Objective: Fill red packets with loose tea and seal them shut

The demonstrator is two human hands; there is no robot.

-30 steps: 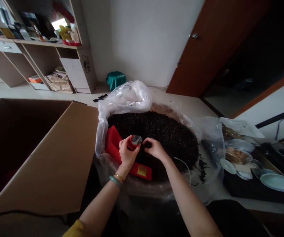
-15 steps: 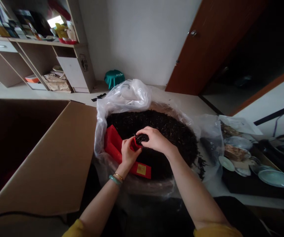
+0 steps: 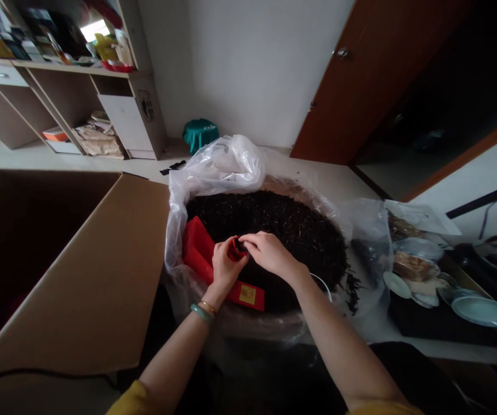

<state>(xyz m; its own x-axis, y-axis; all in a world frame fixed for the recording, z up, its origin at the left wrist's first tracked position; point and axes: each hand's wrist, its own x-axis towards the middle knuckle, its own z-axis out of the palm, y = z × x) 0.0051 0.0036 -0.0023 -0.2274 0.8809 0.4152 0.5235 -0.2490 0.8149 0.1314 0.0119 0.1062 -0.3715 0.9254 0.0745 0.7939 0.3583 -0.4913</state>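
A big clear plastic bag (image 3: 226, 164) lies open in front of me, full of dark loose tea leaves (image 3: 283, 225). My left hand (image 3: 223, 268) is closed round the mouth of a small red pouch (image 3: 234, 251). My right hand (image 3: 266, 252) is pinched at that mouth, its fingertips pressing dark leaves into it. A stack of flat red pouches (image 3: 199, 253) with a gold label (image 3: 247, 294) lies on the leaves under my left hand.
An open cardboard box (image 3: 79, 271) stands at my left. At the right a dark tray (image 3: 439, 320) carries white dishes (image 3: 484, 311) and bowls. Behind are a shelf unit (image 3: 114, 86), a green stool (image 3: 199, 134) and a brown door (image 3: 361, 75).
My right hand came up from the leaf pile with a pinch of leaves and has closed on the pouch mouth. The grey lining of the pouch, seen a second ago, is covered.
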